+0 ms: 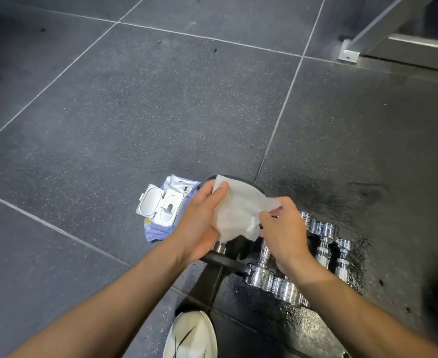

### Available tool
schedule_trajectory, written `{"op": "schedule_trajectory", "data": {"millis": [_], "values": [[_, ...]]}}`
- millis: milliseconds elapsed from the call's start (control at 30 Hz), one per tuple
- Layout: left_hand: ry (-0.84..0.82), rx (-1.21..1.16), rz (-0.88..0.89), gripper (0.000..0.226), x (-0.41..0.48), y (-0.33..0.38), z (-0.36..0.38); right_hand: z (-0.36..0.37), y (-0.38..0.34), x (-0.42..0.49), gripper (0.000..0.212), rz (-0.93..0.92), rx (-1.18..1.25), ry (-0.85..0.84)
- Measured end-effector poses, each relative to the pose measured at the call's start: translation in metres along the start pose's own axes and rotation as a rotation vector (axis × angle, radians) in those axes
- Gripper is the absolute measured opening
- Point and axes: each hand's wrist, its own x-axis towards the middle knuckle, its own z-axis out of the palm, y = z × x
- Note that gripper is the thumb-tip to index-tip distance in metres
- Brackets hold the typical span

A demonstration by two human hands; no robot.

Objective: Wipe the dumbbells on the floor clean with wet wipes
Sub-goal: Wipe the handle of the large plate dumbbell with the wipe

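The floor (135,112) is laid with large dark grey tiles, flecked all over with small pale specks. Thin pale seams (287,99) divide the tiles: one passes just left of the metal frame (404,40) and runs down toward the lower middle, and another crosses it, running leftward from the frame's base. The frame is grey metal and stands in the top right corner, a slanted beam leaning over a low horizontal rail. At the frame's left end a small white foot plate (348,53) sits flat on the floor. Well below the frame a darker, wet-looking patch (316,192) spreads over the tile. Soft light leaves a dull sheen on the tiles left of the frame
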Motion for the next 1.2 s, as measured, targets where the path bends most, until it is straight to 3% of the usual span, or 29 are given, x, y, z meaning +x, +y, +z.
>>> {"op": "schedule_trajectory", "data": {"millis": [133, 233, 433, 533, 633, 800, 900, 1033, 1200], "values": [[0.147, 0.353, 0.174, 0.019, 0.003, -0.002, -0.005, 0.003, 0.003, 0.006, 0.028, 0.267, 0.379, -0.003], [0.199, 0.578, 0.302, 0.013, 0.003, -0.006, -0.009, 0.004, 0.007, 0.01, 0.037, 0.333, 0.459, 0.01], [0.157, 0.525, 0.355, 0.01, 0.004, -0.008, -0.01, 0.027, 0.016, 0.002, 0.029, 0.26, 0.267, -0.163], [0.159, 0.478, 0.372, 0.007, 0.008, -0.002, -0.012, 0.03, 0.027, -0.001, 0.013, 0.217, 0.108, -0.09], [0.186, 0.478, 0.369, 0.006, 0.014, -0.001, -0.022, 0.029, 0.036, 0.005, 0.018, 0.219, 0.071, -0.052], [0.345, 0.771, 0.385, 0.017, 0.03, -0.01, -0.047, 0.021, 0.043, 0.011, 0.026, 0.304, 0.106, -0.04], [0.344, 0.938, 0.399, 0.024, 0.04, -0.017, -0.062, 0.02, 0.047, 0.004, 0.021, 0.319, -0.017, -0.115], [0.258, 1.105, 0.519, 0.028, 0.053, -0.021, -0.074, 0.018, 0.052, -0.003, 0.014, 0.107, -0.434, -0.169], [0.225, 0.974, 0.393, 0.02, 0.058, -0.022, -0.083, 0.014, 0.05, -0.006, 0.033, -0.163, -0.699, -0.22]]}}
